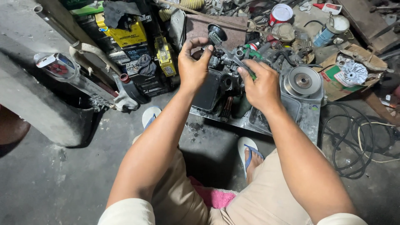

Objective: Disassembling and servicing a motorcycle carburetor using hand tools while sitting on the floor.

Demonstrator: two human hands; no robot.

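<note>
Your left hand [192, 68] fingers [199, 41] are curled nearly closed, tips pinching the top of the small metal carburetor [227, 60], right under a black funnel-shaped cap [216, 34] w/ a ribbed face. Your right hand [261, 85] is partly closed, thumb and forefinger on the carb's right side, where a green-handled tool [251, 53] shows past the knuckles; can't tell if that hand is gripping the tool or just the carb body.

The carb is held up in the air between both hands, above a grey metal tray [306, 118] on the floor. Its long axis runs roughly left-right, tilted a bit, black cap end pointing up and left.

Room: tight in front. Just beyond the hands sit engine parts and a round clutch pulley [302, 81] at the tray's right-rear corner. To the left-front, a yellow battery [125, 35] and a chrome exhaust pipe [79, 73] lie close. Right of the tray, loose black cables [354, 137] coil on the floor, and a cardboard box [354, 73] holds a pale fan part. The tray's near edge is just beyond your feet in blue sandals [249, 152]. The open concrete floor [50, 183] is mostly at your near left, toward your knee.
</note>
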